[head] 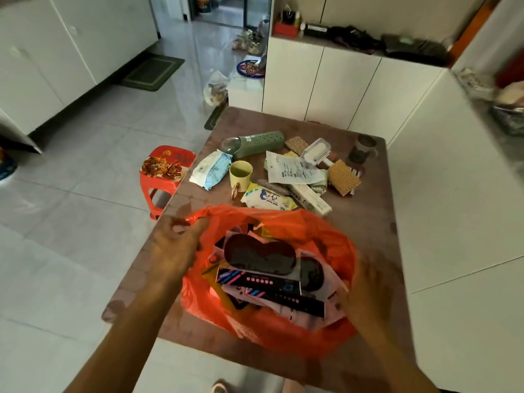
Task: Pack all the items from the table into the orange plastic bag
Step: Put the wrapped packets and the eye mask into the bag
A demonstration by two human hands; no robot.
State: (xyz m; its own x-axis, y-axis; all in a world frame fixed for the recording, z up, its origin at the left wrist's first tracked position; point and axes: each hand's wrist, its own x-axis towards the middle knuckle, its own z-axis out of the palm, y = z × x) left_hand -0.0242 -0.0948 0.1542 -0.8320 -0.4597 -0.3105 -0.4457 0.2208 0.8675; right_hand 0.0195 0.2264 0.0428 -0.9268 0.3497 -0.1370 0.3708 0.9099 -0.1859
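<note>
The orange plastic bag lies open on the near part of the brown table. Inside it I see a dark eye mask, black boxes with pink marks and packets. My left hand grips the bag's left handle. My right hand is blurred at the bag's right rim; whether it holds the rim is unclear. Farther back on the table lie a green bottle, a yellow cup, wipes packs, a white pouch, wafers, a clear box and a dark jar.
A red plastic stool stands left of the table. White cabinets rise behind the table and a white counter runs along its right side. A plastic bag sits on the tiled floor beyond.
</note>
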